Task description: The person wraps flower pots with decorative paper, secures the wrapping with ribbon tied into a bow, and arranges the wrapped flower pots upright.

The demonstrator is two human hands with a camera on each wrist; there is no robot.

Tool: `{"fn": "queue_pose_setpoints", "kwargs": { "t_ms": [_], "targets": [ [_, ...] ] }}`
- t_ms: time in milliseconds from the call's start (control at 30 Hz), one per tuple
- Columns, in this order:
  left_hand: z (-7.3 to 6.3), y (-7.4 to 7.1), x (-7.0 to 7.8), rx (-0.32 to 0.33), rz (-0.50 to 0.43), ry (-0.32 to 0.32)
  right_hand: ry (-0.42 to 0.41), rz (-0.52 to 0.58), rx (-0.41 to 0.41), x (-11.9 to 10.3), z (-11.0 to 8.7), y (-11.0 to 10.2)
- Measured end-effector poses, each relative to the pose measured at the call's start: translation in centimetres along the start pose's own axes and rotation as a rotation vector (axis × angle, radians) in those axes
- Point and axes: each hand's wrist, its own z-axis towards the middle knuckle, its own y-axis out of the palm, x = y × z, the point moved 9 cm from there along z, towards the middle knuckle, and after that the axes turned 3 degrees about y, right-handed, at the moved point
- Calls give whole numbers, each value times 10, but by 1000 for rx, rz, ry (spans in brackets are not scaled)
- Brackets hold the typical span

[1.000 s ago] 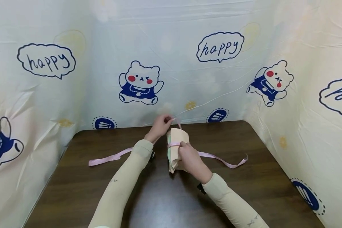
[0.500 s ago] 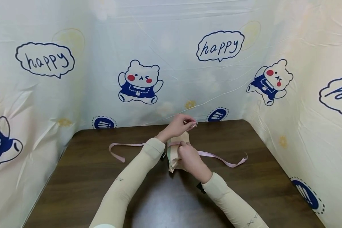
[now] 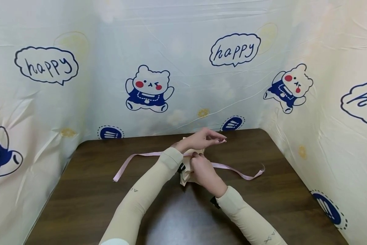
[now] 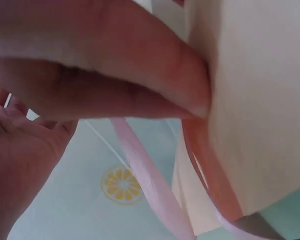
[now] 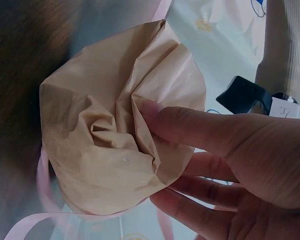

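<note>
A beige paper-wrapped package (image 3: 187, 175) with a folded, crumpled end (image 5: 110, 135) lies near the middle of the table. My right hand (image 3: 205, 172) grips it, the thumb pressed on the creased paper in the right wrist view. A pink ribbon (image 3: 140, 154) passes around the package, one length trailing left and another right. Above the package's far end, my left hand (image 3: 203, 139) reaches across to the right and pinches a bit of the ribbon between thumb and fingers. The left hand and sleeve hide much of the package. Green paper shows beside the beige in the left wrist view.
The dark wooden table (image 3: 88, 200) is enclosed by a printed cloth backdrop (image 3: 183, 92) at the back and sides. The ribbon's right tail (image 3: 247, 177) lies curved on the wood. Black wrist devices (image 3: 214, 202) sit at the sleeve cuffs.
My left hand has swung rightward over the package from its far left side, pulling ribbon along. The left tail has shifted right. My right hand has kept its grip in place.
</note>
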Motion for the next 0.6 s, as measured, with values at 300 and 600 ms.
{"fn": "queue_pose_setpoints", "kwargs": {
  "t_ms": [300, 600],
  "targets": [
    [-31, -17, 22, 83, -51, 20, 33, 15, -50, 0, 1, 1],
    [-121, -72, -4, 296, 111, -175, 80, 29, -87, 3, 2, 3]
  ]
}}
